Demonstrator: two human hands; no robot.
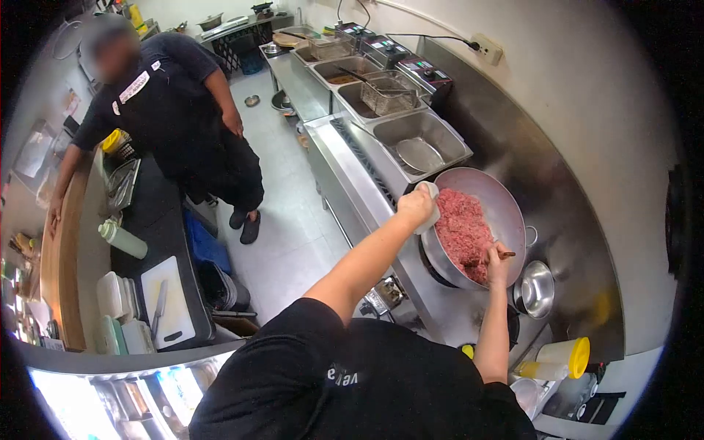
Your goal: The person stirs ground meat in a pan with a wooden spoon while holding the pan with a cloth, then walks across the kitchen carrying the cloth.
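Raw ground meat (pixel 463 231) fills the left part of a large round pan (pixel 506 209) on the stove. At the pan's left rim, my left hand (pixel 416 206) is closed on a folded white cloth (pixel 428 220). My right hand (pixel 498 265) is wrapped round a utensil with a brown handle (pixel 507 254), over the near right side of the meat. The lower end of that utensil is hidden by the hand and the meat.
Fryer basins (pixel 418 143) with baskets line the counter beyond the pan. Metal bowls (pixel 537 290) sit right of it. Across the aisle a person (pixel 176 110) stands by a dark counter holding a white cutting board with a knife (pixel 159 304). Yellow-lidded tub (pixel 578 358) at lower right.
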